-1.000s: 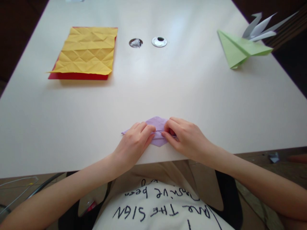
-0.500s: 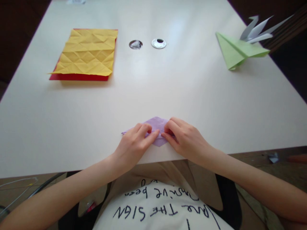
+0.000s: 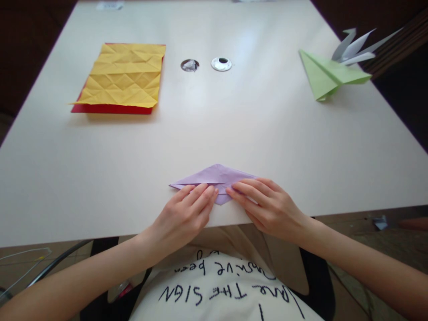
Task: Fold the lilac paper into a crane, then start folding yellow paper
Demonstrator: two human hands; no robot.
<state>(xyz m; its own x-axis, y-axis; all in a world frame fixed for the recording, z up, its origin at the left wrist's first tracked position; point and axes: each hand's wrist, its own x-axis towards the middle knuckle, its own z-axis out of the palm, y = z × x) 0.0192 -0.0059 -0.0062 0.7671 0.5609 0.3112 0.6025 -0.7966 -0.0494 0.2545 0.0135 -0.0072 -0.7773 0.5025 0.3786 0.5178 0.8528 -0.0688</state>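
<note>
A: What is the purple paper like?

B: Thin and matte, folded into a flat, wide kite shape with a low peak pointing away from the person and a small tip toward them. A crease runs straight across it. It lies at the near edge of the table, right in front of the person.

A: And the hands?

B: Both lie flat on its near half, fingers stretched out and pressed down, not curled around anything. The left hand covers the left part below the crease, the right hand the right part. Their fingertips come close together near the small tip.

A: The table surface?

B: Smooth, pale cream, with a soft sheen from light overhead. Two round holes sit in it further back: a hole with something crumpled and silvery inside, and a metal-rimmed grommet beside it.

A: Other paper?

B: At the far left, a yellow sheet, covered with a grid of diagonal creases, rests on a red sheet that shows along its near edge. At the far right, a green fold with sharp triangular wings sits by the table's edge, with a white fold of narrow pointed strips just behind it.
</note>
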